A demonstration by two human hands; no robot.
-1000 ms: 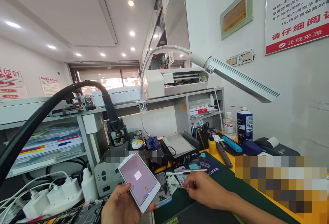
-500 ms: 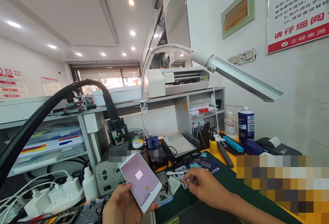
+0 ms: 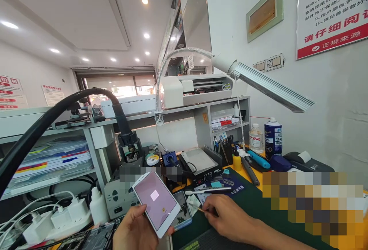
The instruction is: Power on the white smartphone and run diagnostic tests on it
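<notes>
My left hand (image 3: 132,227) is wrapped round a white phone (image 3: 156,204), thumb on its left edge. The phone is tilted, its lit screen facing me with a pale square on a mauve background. To the right, my right hand (image 3: 222,213) is closed in a pinch on a thin pointed metal tool (image 3: 197,207); whether it is a pair of tweezers I cannot tell. The tool's tip points left over a pale white sheet (image 3: 193,201). Between the hands, partly behind the phone, is a shallow tray (image 3: 188,221) holding small dark parts.
A white toothbrush-like stick (image 3: 207,190) lies behind my right hand on the dark green mat (image 3: 258,208). Farther back are a flat heating plate (image 3: 199,160), a yellow bottle (image 3: 237,162) and a blue spray can (image 3: 273,139). A power strip (image 3: 69,221) with plugs sits left.
My right hand has shifted slightly left and down with the thin tool, uncovering more of the white stick. My left hand still holds the phone. The view has turned slightly.
</notes>
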